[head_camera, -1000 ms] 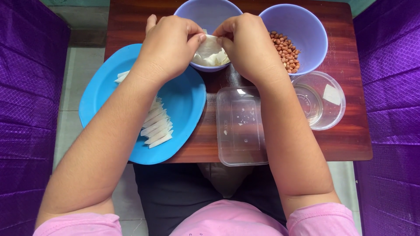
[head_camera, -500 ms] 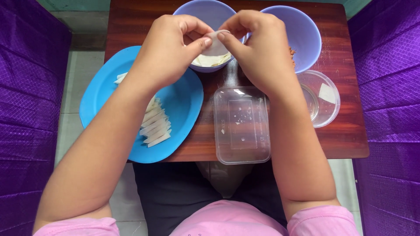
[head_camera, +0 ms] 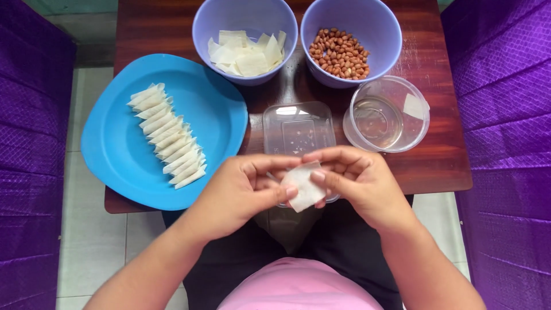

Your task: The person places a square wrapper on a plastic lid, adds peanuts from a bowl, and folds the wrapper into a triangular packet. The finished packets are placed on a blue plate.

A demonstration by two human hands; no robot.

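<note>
I see both hands have drawn back from the bowl of wrappers (head_camera: 245, 54) beyond the fingers, and my left hand (head_camera: 238, 195) and right hand (head_camera: 359, 183) now pinch one white wrapper square (head_camera: 302, 188), seemingly unfilled.

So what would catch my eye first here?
Both hands, left hand and right hand, pinch one small white wrapper square at the table's near edge. To the left, a blue plate carries a neat row of folded white pieces; at the far edge sits a bowl of peanuts.

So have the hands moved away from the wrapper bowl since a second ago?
Yes. Both hands, left hand and right hand, came back toward the body from the wrapper bowl, now holding one wrapper over the table's near edge.
</note>
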